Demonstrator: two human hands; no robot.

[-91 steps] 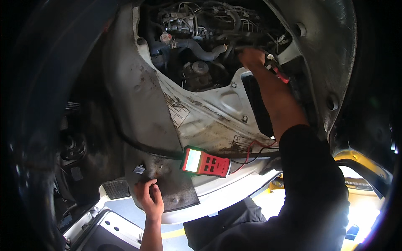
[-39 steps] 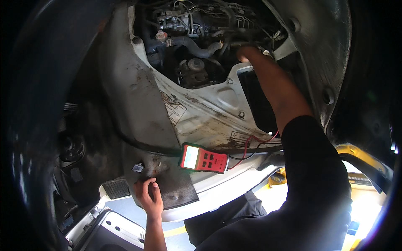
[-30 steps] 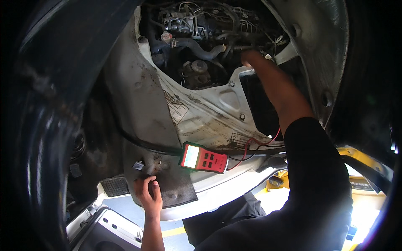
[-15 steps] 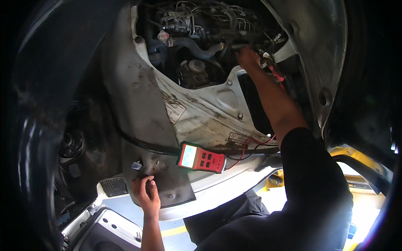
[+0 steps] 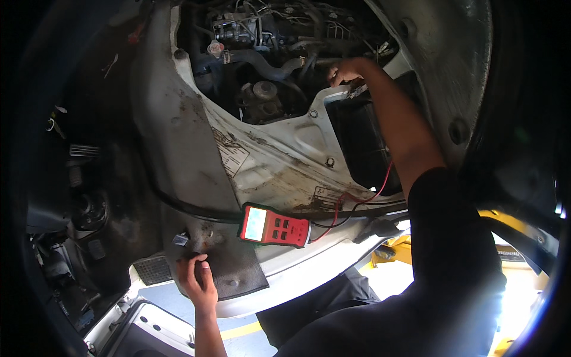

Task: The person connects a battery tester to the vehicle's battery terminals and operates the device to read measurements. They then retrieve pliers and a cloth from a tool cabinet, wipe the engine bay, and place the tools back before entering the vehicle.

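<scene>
My left hand rests on the worn grey panel at the lower left, fingers loosely bent and apart, holding nothing. To its right lies a red handheld tester with a lit screen and dark buttons. Red and black leads run from the tester toward the dark battery compartment, passing behind my right forearm. My right hand reaches to the engine bay's edge beside that compartment. Its fingers curl downward around something I cannot make out. A small metallic piece shows just below it.
The engine with hoses and a radiator cap fills the far middle. A small silver piece lies near my left hand. Pedals show at left, an open door at lower left. Yellow metalwork stands at right.
The view has shifted slightly, moving the scene left. My right hand has turned, fingers pointing further down, and the red clamp beside it no longer shows. My left hand stays on the panel.
</scene>
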